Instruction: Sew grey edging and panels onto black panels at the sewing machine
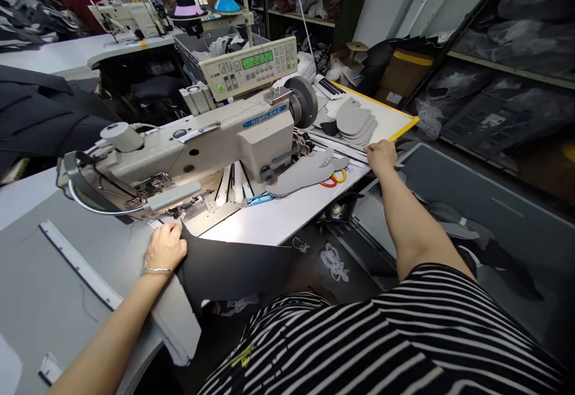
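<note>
Chiefly, the risk sits at the left hand (165, 250), whose fingers (169, 231) curl over the edge of a dark material panel (229, 269) right by the presser foot (177, 208) of a Highlead sewing machine (215, 137); if the machine ran now, they could come too close to the needle. The panel overhangs the worktop (281, 224), so its own weight could drag it askew; the right hand (381, 157), its fingers bunched loosely at the far edge, lies near grey cut pieces (305, 175), which a careless sweep could scatter, along with the blue-handled snips (259, 199). The needle is hidden behind the machine's parts; I cannot tell whether the left fingers pinch the panel or merely press it, nor whether the right fingers hold anything; the striped sleeve (359, 335) blocks the panel's nearer side.
</note>
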Motion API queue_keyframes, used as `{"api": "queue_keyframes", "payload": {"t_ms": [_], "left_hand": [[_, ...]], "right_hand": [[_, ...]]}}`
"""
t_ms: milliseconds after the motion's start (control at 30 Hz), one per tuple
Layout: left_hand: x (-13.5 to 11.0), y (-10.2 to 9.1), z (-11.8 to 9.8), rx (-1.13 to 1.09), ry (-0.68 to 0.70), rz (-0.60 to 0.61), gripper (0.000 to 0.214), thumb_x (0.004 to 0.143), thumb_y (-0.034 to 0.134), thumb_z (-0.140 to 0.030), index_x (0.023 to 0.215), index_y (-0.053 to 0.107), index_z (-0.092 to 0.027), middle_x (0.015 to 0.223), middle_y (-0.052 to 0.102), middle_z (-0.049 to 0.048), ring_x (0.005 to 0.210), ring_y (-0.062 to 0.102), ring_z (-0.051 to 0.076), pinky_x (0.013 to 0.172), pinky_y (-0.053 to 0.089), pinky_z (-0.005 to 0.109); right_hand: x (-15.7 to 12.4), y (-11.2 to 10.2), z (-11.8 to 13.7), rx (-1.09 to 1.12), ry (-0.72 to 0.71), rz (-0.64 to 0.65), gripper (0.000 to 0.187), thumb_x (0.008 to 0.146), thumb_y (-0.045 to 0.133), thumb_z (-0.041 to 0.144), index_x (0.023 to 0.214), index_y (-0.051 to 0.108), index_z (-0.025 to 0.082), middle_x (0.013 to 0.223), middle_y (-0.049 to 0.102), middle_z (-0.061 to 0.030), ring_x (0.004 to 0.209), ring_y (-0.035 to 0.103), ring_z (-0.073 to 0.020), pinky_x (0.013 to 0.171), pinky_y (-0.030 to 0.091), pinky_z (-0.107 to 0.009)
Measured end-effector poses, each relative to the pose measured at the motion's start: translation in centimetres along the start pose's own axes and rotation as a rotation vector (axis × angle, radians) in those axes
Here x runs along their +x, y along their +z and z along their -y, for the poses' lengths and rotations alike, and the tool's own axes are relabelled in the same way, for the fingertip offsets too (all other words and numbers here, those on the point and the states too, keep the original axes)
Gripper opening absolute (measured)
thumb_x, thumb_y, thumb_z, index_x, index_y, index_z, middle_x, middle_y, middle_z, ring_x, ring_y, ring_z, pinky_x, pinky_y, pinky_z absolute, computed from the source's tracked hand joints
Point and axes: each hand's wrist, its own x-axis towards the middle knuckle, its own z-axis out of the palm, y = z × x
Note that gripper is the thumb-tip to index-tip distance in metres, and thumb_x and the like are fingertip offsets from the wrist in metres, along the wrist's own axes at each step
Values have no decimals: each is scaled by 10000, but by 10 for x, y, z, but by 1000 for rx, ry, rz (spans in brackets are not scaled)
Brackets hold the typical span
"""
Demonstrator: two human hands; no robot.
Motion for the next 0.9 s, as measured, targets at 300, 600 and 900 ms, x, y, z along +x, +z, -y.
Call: {"api": "queue_keyframes", "payload": {"t_ms": [300, 600, 900], "left_hand": [[-23, -56, -33, -516, 77, 117, 328, 839, 478, -354, 1053, 644, -170, 1157, 638, 126, 1089, 566, 283, 970, 450, 444], [-34, -99, -95, -1946, -691, 379, 342, 854, 624, -368, 687, 630, -69, 599, 644, 70, 500, 559, 71, 515, 443, 179], [-31, -86, -91, -1748, -406, 772, 369, 965, 451, -307, 737, 620, -71, 680, 671, 88, 553, 606, 99, 540, 458, 210]], "right_hand": [[-69, -34, 61, 787, -434, 34, 401, 887, 452, 543, 889, 627, 182, 841, 648, -80, 759, 595, -189, 700, 480, -313], [-201, 0, 199, 520, -1414, 849, 327, 960, 393, 410, 978, 664, 227, 723, 683, -25, 591, 611, -157, 610, 488, -273], [-229, 70, 281, 626, -2058, 267, 399, 1009, 256, 255, 1067, 644, 183, 1067, 678, -116, 927, 607, -204, 772, 472, -361]]}}
